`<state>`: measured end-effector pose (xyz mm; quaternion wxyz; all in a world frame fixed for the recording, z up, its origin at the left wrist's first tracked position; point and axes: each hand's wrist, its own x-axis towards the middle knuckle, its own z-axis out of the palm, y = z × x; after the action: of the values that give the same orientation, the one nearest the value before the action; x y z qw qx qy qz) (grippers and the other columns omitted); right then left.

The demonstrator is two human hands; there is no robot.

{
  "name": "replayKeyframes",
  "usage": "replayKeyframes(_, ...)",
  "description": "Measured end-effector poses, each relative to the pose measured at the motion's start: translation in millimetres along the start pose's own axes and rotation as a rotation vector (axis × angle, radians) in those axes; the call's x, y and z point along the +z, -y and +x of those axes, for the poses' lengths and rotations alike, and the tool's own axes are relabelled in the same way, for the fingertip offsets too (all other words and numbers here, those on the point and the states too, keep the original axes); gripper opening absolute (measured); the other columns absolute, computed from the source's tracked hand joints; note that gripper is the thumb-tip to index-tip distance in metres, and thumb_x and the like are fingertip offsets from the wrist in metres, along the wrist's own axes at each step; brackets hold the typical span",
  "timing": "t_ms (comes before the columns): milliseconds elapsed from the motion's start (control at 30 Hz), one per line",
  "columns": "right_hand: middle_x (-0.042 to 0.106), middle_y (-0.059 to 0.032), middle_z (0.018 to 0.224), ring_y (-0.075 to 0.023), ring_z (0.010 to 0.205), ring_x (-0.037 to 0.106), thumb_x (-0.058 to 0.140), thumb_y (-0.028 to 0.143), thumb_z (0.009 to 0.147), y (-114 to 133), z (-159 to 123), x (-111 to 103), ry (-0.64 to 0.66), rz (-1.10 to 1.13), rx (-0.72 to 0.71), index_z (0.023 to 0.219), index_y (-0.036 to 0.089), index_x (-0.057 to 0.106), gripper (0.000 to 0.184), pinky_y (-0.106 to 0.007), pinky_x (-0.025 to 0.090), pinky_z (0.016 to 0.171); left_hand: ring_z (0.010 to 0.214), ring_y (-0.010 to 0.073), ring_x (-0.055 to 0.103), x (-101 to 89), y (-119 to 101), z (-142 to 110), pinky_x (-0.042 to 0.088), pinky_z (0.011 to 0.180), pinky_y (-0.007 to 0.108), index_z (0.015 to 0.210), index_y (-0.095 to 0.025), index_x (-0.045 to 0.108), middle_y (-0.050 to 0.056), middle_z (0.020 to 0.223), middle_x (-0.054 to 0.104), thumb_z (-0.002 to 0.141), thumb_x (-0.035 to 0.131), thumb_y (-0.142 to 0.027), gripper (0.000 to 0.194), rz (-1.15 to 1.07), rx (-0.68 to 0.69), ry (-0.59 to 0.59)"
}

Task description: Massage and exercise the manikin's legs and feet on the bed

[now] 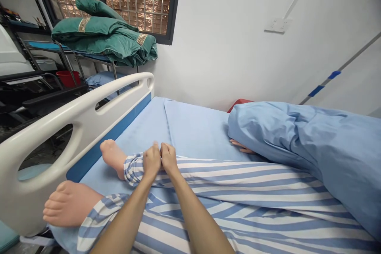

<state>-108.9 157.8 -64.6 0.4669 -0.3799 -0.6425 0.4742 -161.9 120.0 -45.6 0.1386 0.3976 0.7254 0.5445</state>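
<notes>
A white-walled room with a barred window is framing a hospital bed, and on its blue sheet [190, 131] the striped trouser leg [232, 178] of a care manikin is lying with its long axis running across the bed, the cuff [133, 169] pointing left toward the side rail. The left hand [151, 161] and right hand [169, 158] are closed side by side, gathering the cloth in a firm, even pinch just behind the cuff, close to the bare foot [112, 158]. The second foot [70, 204] is resting nearer the white side rail [74, 127], while the manikin's own hand [241, 147] is poking from under a blue blanket [291, 139]. Green folded quilts [104, 35] are piled on a metal rack [68, 57] beyond.
</notes>
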Motion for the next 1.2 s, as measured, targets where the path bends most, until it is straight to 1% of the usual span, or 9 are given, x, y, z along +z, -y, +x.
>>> replayKeyframes(67,0.034,0.0053,0.05,-0.0095,0.051,0.032,0.037,0.033,0.081,-1,0,0,-0.02,-0.009,-0.003,0.052,0.02,0.033,0.032,-0.023,0.027,0.049,0.06,0.0141,0.053,5.0,15,-6,0.032,0.059,0.025,0.062,-0.019,0.057,0.006,0.062,0.062,0.087,0.025,-0.043,0.046,0.196,0.044,0.015)
replayKeyframes(133,0.035,0.0053,0.05,-0.0095,0.052,0.032,0.037,0.034,0.082,-1,0,-1,-0.023,-0.025,-0.015,0.052,0.02,0.033,0.033,-0.023,0.027,0.049,0.063,0.0146,0.055,7.1,21,-10,0.031,0.06,0.025,0.07,-0.019,0.062,0.008,0.068,0.066,0.088,0.024,-0.04,0.047,0.306,0.064,0.025)
replayKeyframes(400,0.037,0.0045,0.049,-0.0104,0.052,0.034,0.035,0.037,0.083,0,-2,1,-0.044,-0.145,-0.037,0.052,0.02,0.034,0.035,-0.023,0.026,0.049,0.067,0.0152,0.058,5.8,23,-7,0.031,0.062,0.025,0.077,-0.018,0.064,0.009,0.074,0.068,0.09,0.024,-0.037,0.046,0.454,0.093,0.042)
replayKeyframes(500,0.042,0.0031,0.049,-0.0114,0.05,0.035,0.034,0.035,0.084,13,-1,-6,-0.029,-0.347,-0.058,0.051,0.02,0.037,0.036,-0.024,0.024,0.05,0.069,0.0163,0.058,4.9,24,-6,0.03,0.061,0.026,0.079,-0.018,0.064,0.009,0.077,0.069,0.09,0.024,-0.036,0.045,0.5,0.103,0.069)
replayKeyframes(600,0.045,0.0023,0.049,-0.0116,0.049,0.036,0.035,0.034,0.085,33,0,-20,0.056,-0.555,-0.172,0.052,0.02,0.043,0.036,-0.025,0.022,0.051,0.069,0.0171,0.058,2.9,21,-7,0.027,0.058,0.026,0.079,-0.02,0.064,0.009,0.077,0.069,0.089,0.026,-0.037,0.043,0.549,0.103,0.121)
replayKeyframes(700,0.045,0.0025,0.049,-0.0113,0.048,0.034,0.033,0.035,0.087,42,-2,-28,0.077,-0.613,-0.243,0.054,0.02,0.044,0.038,-0.026,0.021,0.052,0.067,0.017,0.058,1.7,18,-7,0.025,0.056,0.026,0.076,-0.021,0.065,0.008,0.075,0.069,0.088,0.028,-0.039,0.043,0.586,0.06,0.105)
replayKeyframes(833,0.048,0.0012,0.051,-0.012,0.049,0.037,0.033,0.035,0.087,21,-9,-26,0.025,-0.63,-0.186,0.055,0.02,0.046,0.037,-0.026,0.02,0.052,0.067,0.016,0.057,3.3,19,-6,0.027,0.059,0.026,0.073,-0.02,0.065,0.007,0.074,0.068,0.088,0.026,-0.039,0.045,0.568,0.039,0.019)
replayKeyframes(967,0.052,0.0003,0.054,-0.0122,0.051,0.04,0.031,0.035,0.088,2,-12,-21,-0.008,-0.607,-0.137,0.056,0.02,0.047,0.039,-0.026,0.022,0.053,0.067,0.0154,0.055,5.0,20,-5,0.027,0.059,0.025,0.074,-0.02,0.065,0.007,0.073,0.067,0.087,0.026,-0.04,0.046,0.51,0.051,0.048)
replayKeyframes(1200,0.045,0.0034,0.05,-0.0105,0.051,0.038,0.031,0.038,0.087,3,-7,-30,-0.021,-0.37,-0.115,0.053,0.019,0.043,0.041,-0.023,0.027,0.052,0.055,0.0115,0.046,9.1,8,-5,0.028,0.056,0.024,0.056,-0.018,0.053,0.002,0.058,0.059,0.084,0.031,-0.038,0.041,0.263,0.097,0.095)
